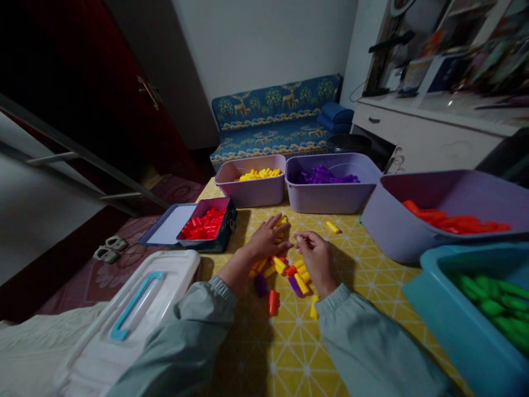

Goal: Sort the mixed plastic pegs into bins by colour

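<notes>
Over a loose pile of small plastic pieces on the table, my left hand lies with its fingers stretched out, touching yellow pieces. My right hand is beside the pile with thumb and fingers curled together; whatever they hold, if anything, is hidden. Between and below the hands lie yellow pieces, an orange piece and purple pieces. A red-orange piece rests nearer to me. One yellow piece sits apart, beyond my right hand.
Lilac bins hold yellow, purple and orange pieces. A dark box with red pieces stands left, near a white lid. At right is a teal bin with green pieces. A patterned sofa stands behind.
</notes>
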Action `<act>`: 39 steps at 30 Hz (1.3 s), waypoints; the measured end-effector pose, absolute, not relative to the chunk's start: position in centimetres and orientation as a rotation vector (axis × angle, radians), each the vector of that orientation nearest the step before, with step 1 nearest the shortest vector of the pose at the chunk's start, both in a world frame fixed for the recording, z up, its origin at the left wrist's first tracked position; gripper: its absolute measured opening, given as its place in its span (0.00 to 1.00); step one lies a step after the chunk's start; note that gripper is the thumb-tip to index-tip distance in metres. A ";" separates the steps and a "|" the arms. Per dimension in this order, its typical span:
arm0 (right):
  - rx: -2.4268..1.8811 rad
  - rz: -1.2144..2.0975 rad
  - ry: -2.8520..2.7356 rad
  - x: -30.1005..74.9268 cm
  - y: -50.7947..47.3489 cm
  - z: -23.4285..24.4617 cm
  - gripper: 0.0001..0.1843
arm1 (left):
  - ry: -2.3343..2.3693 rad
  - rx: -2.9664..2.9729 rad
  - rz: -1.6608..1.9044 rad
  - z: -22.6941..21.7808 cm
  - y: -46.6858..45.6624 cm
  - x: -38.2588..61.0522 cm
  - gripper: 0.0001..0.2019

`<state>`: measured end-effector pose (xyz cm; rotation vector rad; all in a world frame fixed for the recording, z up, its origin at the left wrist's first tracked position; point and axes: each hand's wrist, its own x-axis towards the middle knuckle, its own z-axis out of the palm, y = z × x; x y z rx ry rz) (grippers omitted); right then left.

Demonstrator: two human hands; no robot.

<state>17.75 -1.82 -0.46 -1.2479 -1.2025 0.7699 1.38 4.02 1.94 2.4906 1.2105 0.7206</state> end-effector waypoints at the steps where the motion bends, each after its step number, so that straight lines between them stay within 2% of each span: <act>1: -1.249 0.650 -1.212 18.2 -1.8 -0.2 0.11 | 1.239 2.449 0.682 1.7 3.7 1.3 0.28; 5: -1.392 0.093 -1.247 20.9 -1.3 0.4 0.10 | 1.186 2.353 0.667 1.7 2.1 0.8 0.23; 9: -1.663 -0.147 -1.277 23.4 -0.5 -0.8 0.18 | 1.076 2.290 0.712 2.7 -0.2 0.7 0.17; 13: -1.734 -0.022 -1.460 23.5 -0.2 -1.9 0.15 | 1.063 2.199 0.727 4.3 -3.1 0.5 0.15; 16: -1.541 0.191 -1.662 22.0 -0.6 -1.5 0.11 | 1.202 2.172 0.804 4.9 -5.1 -0.8 0.15; 21: -1.172 0.566 -1.839 19.2 -1.7 -0.4 0.07 | 1.607 2.065 0.907 3.8 -7.4 -3.3 0.23; 25: -1.167 0.595 -1.512 18.9 -1.5 -0.4 0.10 | 1.628 2.063 0.995 4.1 -7.7 -2.4 0.20; 30: -1.180 0.668 -0.698 20.3 -0.6 -0.9 0.14 | 1.328 2.231 1.039 7.2 -5.2 3.1 0.15; 33: -1.025 0.712 -0.348 20.5 -0.7 -0.8 0.13 | 1.184 2.370 0.886 7.7 -2.0 7.5 0.15; 39: -0.991 0.687 -0.271 19.4 -1.9 0.5 0.07 | 0.939 2.498 0.489 5.0 5.3 14.3 0.17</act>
